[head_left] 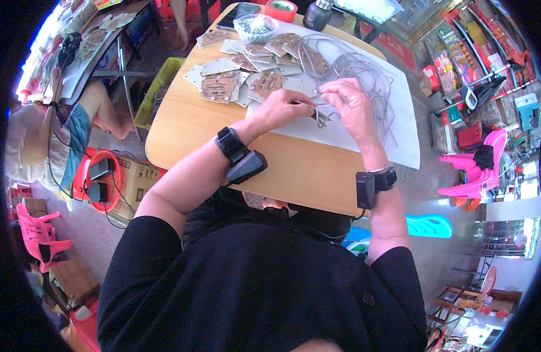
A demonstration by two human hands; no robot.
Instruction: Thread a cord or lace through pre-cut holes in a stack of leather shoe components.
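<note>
Over the front part of the table, my left hand [282, 110] is closed in a pinch on a small flat piece [321, 119] with a bit of grey cord on it; its shape is mostly hidden. Close beside it on the right, my right hand [352, 105] has its thumb and fingertips pressed together, apparently on a thin cord too small to make out. Loose loops of grey cord [380, 79] lie behind and to the right of that hand. Beyond my left hand spreads a heap of flat brown-and-grey patterned cards [219, 88] with small corner holes.
A white sheet [404, 129] covers the right of the wooden table [182, 138]. Toward the back are a bowl of small pieces [254, 29], a phone [238, 16], a red tape roll [280, 10] and a dark bottle [318, 16]. A person [59, 132] sits at left.
</note>
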